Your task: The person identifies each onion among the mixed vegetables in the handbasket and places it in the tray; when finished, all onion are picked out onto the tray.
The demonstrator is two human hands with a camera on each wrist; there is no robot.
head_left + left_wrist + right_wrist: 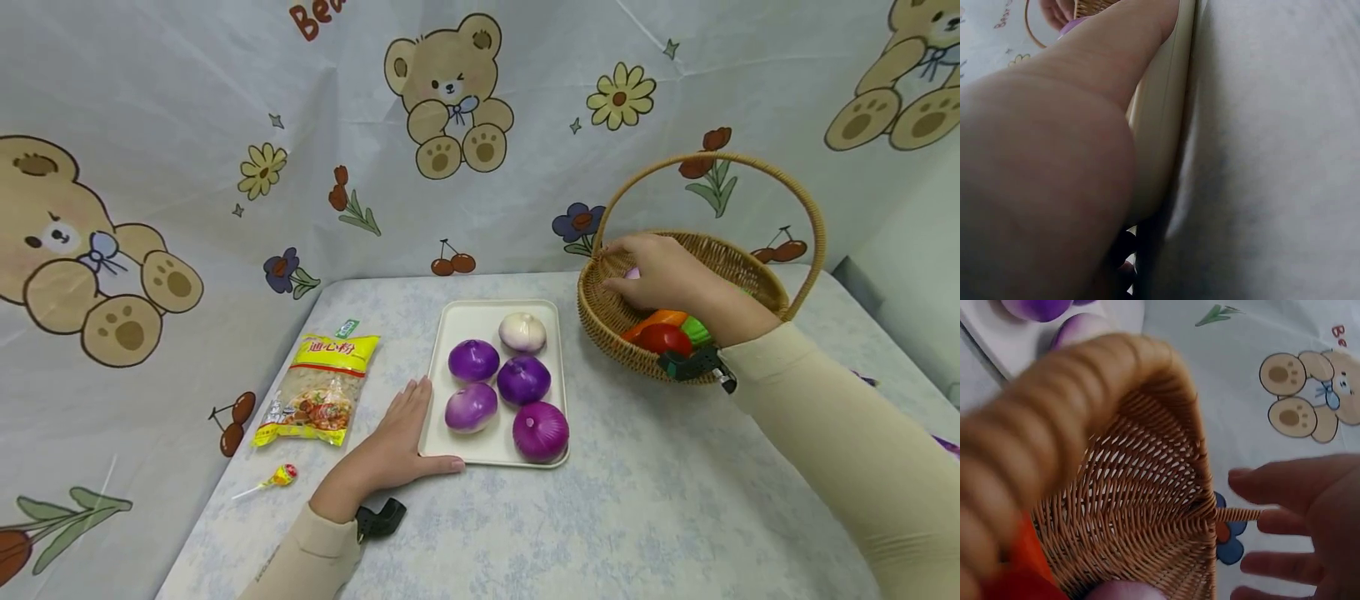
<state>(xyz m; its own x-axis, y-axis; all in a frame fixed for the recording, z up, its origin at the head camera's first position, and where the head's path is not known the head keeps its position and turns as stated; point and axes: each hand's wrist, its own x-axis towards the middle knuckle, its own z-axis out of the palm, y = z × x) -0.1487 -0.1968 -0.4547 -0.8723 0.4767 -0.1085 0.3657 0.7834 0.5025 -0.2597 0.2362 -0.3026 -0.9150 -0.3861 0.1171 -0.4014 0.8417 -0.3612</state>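
Tray [442,392] steadied by my flat left hand [397,446]; right hand [656,271], fingers spread, reaches into basket [611,321], perhaps for an onion [632,273] — grip it squarely.

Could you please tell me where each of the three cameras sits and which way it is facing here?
Head: above, looking forward and down at the table, tray, basket; both hands and sleeves show.
Left wrist: low on the tabletop, looking along the left hand pressed to the tray's edge.
Right wrist: just over the basket, looking into its weave; right hand fingers spread.
Shared: the basket and tray appear in all three views.
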